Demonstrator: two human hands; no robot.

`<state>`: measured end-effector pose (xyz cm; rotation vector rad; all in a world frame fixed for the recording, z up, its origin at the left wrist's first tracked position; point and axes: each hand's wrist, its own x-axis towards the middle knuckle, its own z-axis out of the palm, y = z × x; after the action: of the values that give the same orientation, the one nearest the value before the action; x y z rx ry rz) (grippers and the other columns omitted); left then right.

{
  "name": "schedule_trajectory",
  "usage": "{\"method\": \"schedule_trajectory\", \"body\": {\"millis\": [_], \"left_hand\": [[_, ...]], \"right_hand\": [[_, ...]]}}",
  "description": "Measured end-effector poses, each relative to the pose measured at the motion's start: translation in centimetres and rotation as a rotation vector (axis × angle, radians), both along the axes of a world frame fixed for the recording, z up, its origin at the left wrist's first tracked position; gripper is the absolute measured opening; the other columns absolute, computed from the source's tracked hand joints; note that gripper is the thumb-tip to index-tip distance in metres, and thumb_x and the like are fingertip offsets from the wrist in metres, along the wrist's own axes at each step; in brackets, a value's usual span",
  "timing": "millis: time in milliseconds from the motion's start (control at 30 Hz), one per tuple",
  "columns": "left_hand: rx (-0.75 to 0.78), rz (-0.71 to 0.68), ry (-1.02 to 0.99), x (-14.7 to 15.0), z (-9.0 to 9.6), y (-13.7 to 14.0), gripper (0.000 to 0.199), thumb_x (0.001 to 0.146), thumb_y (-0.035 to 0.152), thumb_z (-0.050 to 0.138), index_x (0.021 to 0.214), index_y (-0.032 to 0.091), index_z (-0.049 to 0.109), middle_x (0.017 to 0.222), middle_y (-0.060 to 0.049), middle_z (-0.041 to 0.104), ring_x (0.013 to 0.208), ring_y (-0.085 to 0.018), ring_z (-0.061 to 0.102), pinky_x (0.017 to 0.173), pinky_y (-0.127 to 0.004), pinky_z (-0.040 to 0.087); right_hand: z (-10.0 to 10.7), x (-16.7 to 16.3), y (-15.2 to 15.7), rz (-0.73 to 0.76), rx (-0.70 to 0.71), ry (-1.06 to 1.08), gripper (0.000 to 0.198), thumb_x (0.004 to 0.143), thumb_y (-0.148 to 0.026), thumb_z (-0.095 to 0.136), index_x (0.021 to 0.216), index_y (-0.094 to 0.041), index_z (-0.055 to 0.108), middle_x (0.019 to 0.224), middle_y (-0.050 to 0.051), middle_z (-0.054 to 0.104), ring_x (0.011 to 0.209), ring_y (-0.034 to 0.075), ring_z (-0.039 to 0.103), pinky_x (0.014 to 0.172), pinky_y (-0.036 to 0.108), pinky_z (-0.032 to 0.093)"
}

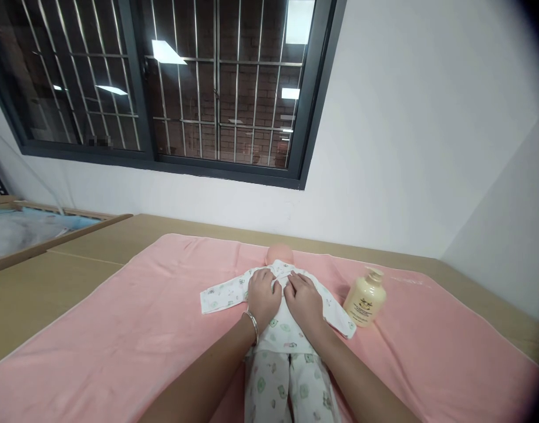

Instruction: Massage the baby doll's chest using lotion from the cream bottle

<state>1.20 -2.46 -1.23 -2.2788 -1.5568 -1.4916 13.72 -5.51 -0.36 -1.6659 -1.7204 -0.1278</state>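
A baby doll lies on its back, its smooth bald head (279, 254) showing beyond a white printed baby shirt (287, 329). Matching printed trousers (269, 382) cover its legs toward me. My left hand (264, 298), a silver bangle at the wrist, rests on the shirt's chest just below the collar, fingers curled in on the cloth. Beside it my right hand (305, 302) is closed on the shirt front, its fingertips near the neckline. Both sleeves are spread out to the sides, and no doll hands show at the cuffs. What the fingertips pinch is partly hidden.
A pale yellow pump bottle (365, 298) stands by the right-hand sleeve. Beneath everything is a pink blanket (120, 329) on a wooden surface (82, 244). A wooden-edged bin with plastic-wrapped contents (36, 232) is at left. Behind are a white wall and a barred window (216, 88).
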Motion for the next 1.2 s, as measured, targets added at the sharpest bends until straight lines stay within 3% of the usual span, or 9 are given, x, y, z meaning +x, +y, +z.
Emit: {"method": "schedule_trajectory", "body": {"millis": [200, 433, 633, 900, 1067, 1200], "left_hand": [[0.005, 0.012, 0.007, 0.1, 0.0, 0.0, 0.011, 0.081, 0.014, 0.047, 0.079, 0.022, 0.054, 0.090, -0.006, 0.062, 0.098, -0.024, 0.056, 0.090, -0.040, 0.043], [-0.006, 0.001, -0.002, 0.0, 0.1, 0.0, 0.012, 0.081, 0.014, 0.046, 0.080, 0.022, 0.055, 0.089, -0.005, 0.062, 0.096, -0.024, 0.056, 0.090, -0.040, 0.044], [-0.052, 0.006, -0.020, 0.0, 0.0, 0.2, 0.023, 0.081, 0.015, 0.047, 0.100, 0.019, 0.060, 0.108, -0.009, 0.064, 0.108, -0.026, 0.055, 0.098, -0.043, 0.042], [-0.124, 0.008, 0.083, 0.1, -0.4, 0.8, 0.039, 0.087, 0.024, 0.045, 0.124, 0.014, 0.056, 0.134, -0.015, 0.054, 0.128, -0.030, 0.044, 0.109, -0.052, 0.032], [-0.090, -0.036, 0.074, -0.1, -0.5, 0.9, 0.033, 0.086, 0.022, 0.046, 0.115, 0.020, 0.063, 0.130, -0.010, 0.058, 0.124, -0.028, 0.049, 0.107, -0.050, 0.036], [-0.022, -0.025, 0.023, -0.1, -0.3, 0.4, 0.021, 0.083, 0.017, 0.048, 0.094, 0.020, 0.066, 0.117, -0.009, 0.065, 0.114, -0.026, 0.055, 0.102, -0.044, 0.041]], "right_hand": [[0.0, -0.1, 0.2, 0.004, -0.041, -0.024, 0.040, 0.092, -0.024, 0.036, 0.120, -0.024, 0.064, 0.133, 0.000, 0.057, 0.128, 0.022, 0.045, 0.102, 0.036, 0.040], [-0.2, 0.1, 0.8, 0.033, -0.098, -0.037, 0.048, 0.092, -0.023, 0.032, 0.134, -0.017, 0.054, 0.143, 0.004, 0.047, 0.135, 0.023, 0.036, 0.111, 0.038, 0.030], [-0.4, 0.4, 1.3, 0.011, -0.131, -0.041, 0.055, 0.092, -0.027, 0.034, 0.143, -0.010, 0.040, 0.148, 0.013, 0.038, 0.138, 0.027, 0.032, 0.112, 0.042, 0.027], [-0.5, 1.4, 2.2, 0.132, -0.171, -0.090, 0.051, 0.094, -0.026, 0.033, 0.144, -0.014, 0.040, 0.152, 0.012, 0.032, 0.142, 0.027, 0.024, 0.115, 0.049, 0.017], [-0.4, 1.5, 1.9, 0.207, -0.087, -0.106, 0.047, 0.092, -0.020, 0.035, 0.136, -0.021, 0.051, 0.147, 0.007, 0.042, 0.138, 0.023, 0.033, 0.114, 0.047, 0.020], [-0.6, 0.9, 1.1, 0.124, 0.028, -0.029, 0.036, 0.088, -0.022, 0.042, 0.112, -0.021, 0.069, 0.129, 0.005, 0.061, 0.128, 0.020, 0.048, 0.109, 0.036, 0.033]]}}
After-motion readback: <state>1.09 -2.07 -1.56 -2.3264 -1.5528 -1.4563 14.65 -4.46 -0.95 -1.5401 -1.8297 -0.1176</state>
